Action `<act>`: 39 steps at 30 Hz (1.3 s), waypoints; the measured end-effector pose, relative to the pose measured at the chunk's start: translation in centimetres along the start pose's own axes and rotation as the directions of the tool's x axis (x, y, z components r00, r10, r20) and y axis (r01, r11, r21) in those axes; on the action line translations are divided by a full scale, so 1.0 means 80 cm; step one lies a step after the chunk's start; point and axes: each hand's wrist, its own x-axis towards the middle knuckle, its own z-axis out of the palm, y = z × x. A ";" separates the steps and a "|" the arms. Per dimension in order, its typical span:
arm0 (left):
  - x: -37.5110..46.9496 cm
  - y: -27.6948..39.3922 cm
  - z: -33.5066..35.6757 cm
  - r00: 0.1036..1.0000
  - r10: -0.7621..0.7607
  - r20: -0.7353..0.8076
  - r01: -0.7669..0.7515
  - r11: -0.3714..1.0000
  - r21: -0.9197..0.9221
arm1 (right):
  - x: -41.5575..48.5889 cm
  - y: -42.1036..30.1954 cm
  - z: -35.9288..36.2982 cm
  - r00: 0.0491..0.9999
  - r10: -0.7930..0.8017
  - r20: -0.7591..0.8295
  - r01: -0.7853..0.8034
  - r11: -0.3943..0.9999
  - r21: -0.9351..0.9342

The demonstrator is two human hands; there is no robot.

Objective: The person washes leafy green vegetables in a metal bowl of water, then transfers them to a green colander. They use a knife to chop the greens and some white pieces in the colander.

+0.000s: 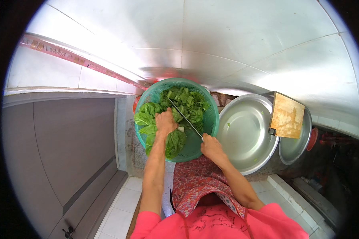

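Note:
A green plastic colander basket stands before me with leafy greens in it. My left hand grips a bunch of whole leafy greens at the basket's left and middle; its leaves spread to both sides of the wrist. In my right hand, at the basket's lower right rim, is the handle of a long knife. Its blade slants up and left over the basket, close to the bunch. Cut greens lie heaped at the far side. My fingers partly hide the stems.
Right of the basket stands a large metal basin holding water and leaf scraps. A wooden cutting board rests across a second metal basin. A tiled wall rises behind, a grey door stands left, and a tiled ledge lies lower right.

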 end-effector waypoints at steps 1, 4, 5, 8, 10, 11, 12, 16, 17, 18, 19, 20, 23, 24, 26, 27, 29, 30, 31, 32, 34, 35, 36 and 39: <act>-0.002 0.004 -0.005 1.000 0.018 0.003 -0.018 1.000 -0.026 | 0.008 -0.002 0.007 1.000 0.009 -0.013 -0.009 1.000 -0.001; -0.025 0.010 -0.019 0.998 0.053 0.039 -0.051 0.997 -0.050 | 0.019 -0.002 0.023 1.000 0.020 -0.023 -0.020 0.999 0.032; -0.035 0.010 -0.023 0.998 0.068 -0.012 -0.069 0.994 -0.081 | 0.021 -0.001 0.024 0.999 0.023 -0.023 -0.022 0.999 0.039; -0.067 0.007 -0.032 0.993 0.052 -0.108 -0.076 0.970 -0.232 | 0.008 0.003 0.010 0.998 -0.043 -0.052 0.046 0.998 0.049; -0.085 -0.002 -0.040 0.980 -0.033 -0.196 -0.037 0.938 -0.344 | -0.006 0.002 -0.012 0.998 -0.070 -0.010 0.070 0.997 0.031; -0.093 -0.007 -0.043 0.968 -0.078 -0.238 -0.021 0.921 -0.389 | -0.014 0.001 -0.025 0.998 -0.069 0.013 0.068 0.998 0.014; -0.099 -0.015 -0.049 0.974 -0.120 -0.191 0.015 0.879 -0.476 | -0.026 -0.001 -0.039 0.996 -0.089 0.003 0.089 0.996 0.026; -0.119 -0.031 -0.061 0.940 -0.168 -0.296 -0.001 0.868 -0.496 | -0.057 -0.012 -0.090 0.983 -0.154 -0.103 0.154 0.988 -0.006; -0.121 -0.031 -0.064 0.936 -0.137 -0.325 -0.052 0.858 -0.511 | -0.055 -0.016 -0.099 0.977 -0.162 -0.141 0.160 0.987 -0.032; -0.121 -0.031 -0.069 0.929 -0.107 -0.354 -0.097 0.853 -0.512 | -0.049 -0.020 -0.106 0.972 -0.165 -0.165 0.159 0.986 -0.048; -0.122 -0.029 -0.073 0.946 -0.123 -0.299 -0.083 0.802 -0.592 | -0.040 -0.024 -0.111 0.968 -0.167 -0.189 0.157 0.985 -0.063; -0.124 -0.026 -0.078 0.945 -0.098 -0.313 -0.125 0.776 -0.618 | -0.035 -0.026 -0.113 0.962 -0.169 -0.213 0.155 0.985 -0.079; -0.125 -0.013 -0.096 0.961 -0.075 -0.266 -0.145 0.684 -0.715 | -0.030 -0.025 -0.104 0.978 -0.118 -0.174 0.104 0.991 -0.088; -0.122 -0.007 -0.100 0.950 -0.037 -0.310 -0.190 0.718 -0.669 | -0.038 -0.021 -0.099 0.982 -0.111 -0.153 0.099 0.992 -0.079; -0.110 0.005 -0.099 0.920 -0.035 -0.392 -0.168 0.865 -0.472 | -0.063 -0.009 -0.084 0.993 -0.078 -0.084 0.072 0.994 -0.077; -0.102 0.011 -0.094 0.865 0.034 -0.500 -0.245 0.899 -0.363 | -0.073 -0.002 -0.079 0.992 -0.090 -0.084 0.088 0.996 -0.035; -0.071 0.023 -0.079 0.942 0.019 -0.336 -0.128 0.944 -0.305 | -0.088 0.010 -0.074 0.996 -0.083 -0.045 0.085 0.996 0.037; -0.056 0.028 -0.068 0.953 0.033 -0.300 -0.120 0.954 -0.277 | -0.092 0.014 -0.073 0.996 -0.060 -0.062 0.064 0.996 0.063; -0.044 0.032 -0.055 0.965 0.037 -0.260 -0.106 0.961 -0.257 | -0.097 0.016 -0.073 0.996 -0.036 -0.080 0.043 0.995 0.086; -0.034 0.037 -0.041 0.966 0.054 -0.252 -0.101 0.979 -0.179 | -0.100 0.017 -0.074 0.995 -0.012 -0.097 0.023 0.994 0.109; -0.021 0.046 -0.013 0.981 0.055 -0.185 -0.066 0.996 -0.053 | -0.105 0.013 -0.077 0.994 -0.009 -0.104 0.023 0.990 0.137; -0.016 0.049 -0.002 0.969 0.048 -0.241 -0.060 0.997 -0.043 | -0.107 0.010 -0.078 0.994 0.020 -0.111 -0.005 0.991 0.133; -0.010 0.052 0.006 0.963 0.028 -0.270 -0.041 0.998 -0.041 | -0.108 0.006 -0.078 0.989 -0.022 -0.147 0.043 0.989 0.140; -0.005 0.052 0.022 0.955 -0.009 -0.295 -0.004 0.999 -0.045 | -0.108 -0.008 -0.073 0.976 -0.083 -0.201 0.106 0.988 0.109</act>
